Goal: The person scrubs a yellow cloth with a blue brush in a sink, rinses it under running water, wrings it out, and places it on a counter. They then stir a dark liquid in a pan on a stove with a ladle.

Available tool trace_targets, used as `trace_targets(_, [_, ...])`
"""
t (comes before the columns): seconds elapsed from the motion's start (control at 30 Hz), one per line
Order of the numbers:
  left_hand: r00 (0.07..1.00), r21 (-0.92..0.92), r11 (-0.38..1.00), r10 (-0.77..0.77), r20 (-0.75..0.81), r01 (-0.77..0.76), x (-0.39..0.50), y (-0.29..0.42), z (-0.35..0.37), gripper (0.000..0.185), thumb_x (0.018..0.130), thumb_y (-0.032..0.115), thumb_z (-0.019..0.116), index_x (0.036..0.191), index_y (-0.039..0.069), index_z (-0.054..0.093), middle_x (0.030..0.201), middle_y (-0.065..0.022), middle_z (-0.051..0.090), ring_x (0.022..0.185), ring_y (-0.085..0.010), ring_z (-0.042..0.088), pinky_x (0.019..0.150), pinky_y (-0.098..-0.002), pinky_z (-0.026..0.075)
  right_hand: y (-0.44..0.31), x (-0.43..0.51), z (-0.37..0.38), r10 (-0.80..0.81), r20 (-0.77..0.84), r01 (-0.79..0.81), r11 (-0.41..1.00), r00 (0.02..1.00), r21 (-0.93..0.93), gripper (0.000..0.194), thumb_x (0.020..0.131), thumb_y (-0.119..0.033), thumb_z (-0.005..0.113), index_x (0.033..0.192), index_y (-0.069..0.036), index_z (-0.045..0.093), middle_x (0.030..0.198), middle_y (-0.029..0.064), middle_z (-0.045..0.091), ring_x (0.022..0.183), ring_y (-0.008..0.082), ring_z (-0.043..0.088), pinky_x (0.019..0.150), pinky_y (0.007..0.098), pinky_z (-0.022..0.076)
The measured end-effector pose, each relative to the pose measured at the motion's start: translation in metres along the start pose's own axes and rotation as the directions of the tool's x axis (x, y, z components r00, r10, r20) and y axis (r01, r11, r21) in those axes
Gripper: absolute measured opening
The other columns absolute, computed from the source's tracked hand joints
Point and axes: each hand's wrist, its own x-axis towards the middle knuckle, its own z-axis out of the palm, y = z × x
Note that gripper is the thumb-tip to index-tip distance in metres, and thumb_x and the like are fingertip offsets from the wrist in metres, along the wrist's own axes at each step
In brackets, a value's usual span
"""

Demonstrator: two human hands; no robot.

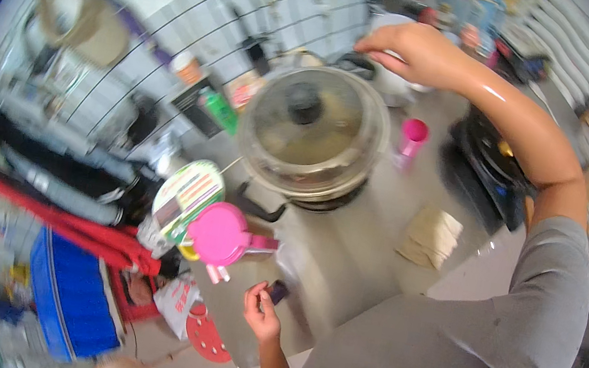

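My right hand reaches to the far side of the metal counter, above a white rounded vessel. Its fingertips point down towards a blurred black item; whether they pinch anything is unclear. Lower down, my left hand is raised over the counter's near edge, fingers curled on a small dark purple object. Between the hands stands a large pot with a glass lid and black knob; the lid is steamy and the contents are blurred. A pink-lidded jug stands nearest my left hand.
A pink cup and a folded beige cloth lie right of the pot. Farther right is a black cooking appliance. A round printed lid and green bottle stand left. Utensils hang from the wire rack.
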Motion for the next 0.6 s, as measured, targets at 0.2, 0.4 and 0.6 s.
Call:
trace_targets(0.2, [0.921, -0.123, 0.988, 0.135, 0.365, -0.096, -0.009, 0.042, 0.089, 0.016, 0.085, 0.007, 0.046, 0.094, -0.001, 0.056, 0.089, -0.0099, 0.055, 0.077, -0.0175, 0.057, 0.069, -0.0268, 0.044, -0.031, -0.231, -0.126, 0.6, -0.064, -0.581, 0.735, 0.798, -0.349, 0.023, 0.078, -0.011, 0.056, 0.1, -0.005, 0.058, 0.091, 0.0141, 0.059, 0.086, 0.0322, 0.056, 0.074, 0.0381, 0.045])
trace_targets(0.4, [0.782, -0.224, 0.955, 0.287, 0.554, -0.192, -0.044, 0.112, 0.185, 0.014, 0.085, 0.007, 0.047, 0.093, 0.0, 0.056, 0.088, -0.0107, 0.056, 0.079, -0.0192, 0.056, 0.072, -0.0279, 0.044, 0.008, -0.486, -0.099, 0.856, -0.03, -0.693, 0.397, 0.516, -0.601, 0.058, 0.072, -0.029, 0.066, 0.124, -0.017, 0.043, 0.11, 0.0131, 0.052, 0.091, 0.0351, 0.054, 0.078, 0.0417, 0.0458])
trace_targets(0.6, [0.69, -0.18, 0.953, 0.299, 0.659, -0.242, -0.134, 0.18, 0.254, 0.016, 0.084, 0.008, 0.05, 0.097, 0.0, 0.056, 0.091, -0.0123, 0.056, 0.084, -0.0237, 0.055, 0.077, -0.0293, 0.043, 0.035, -0.528, -0.052, 0.85, 0.133, -0.749, 0.514, 0.51, -0.418, 0.062, 0.075, -0.019, 0.061, 0.13, -0.022, 0.033, 0.093, 0.0114, 0.054, 0.079, 0.0308, 0.058, 0.064, 0.0397, 0.0497])
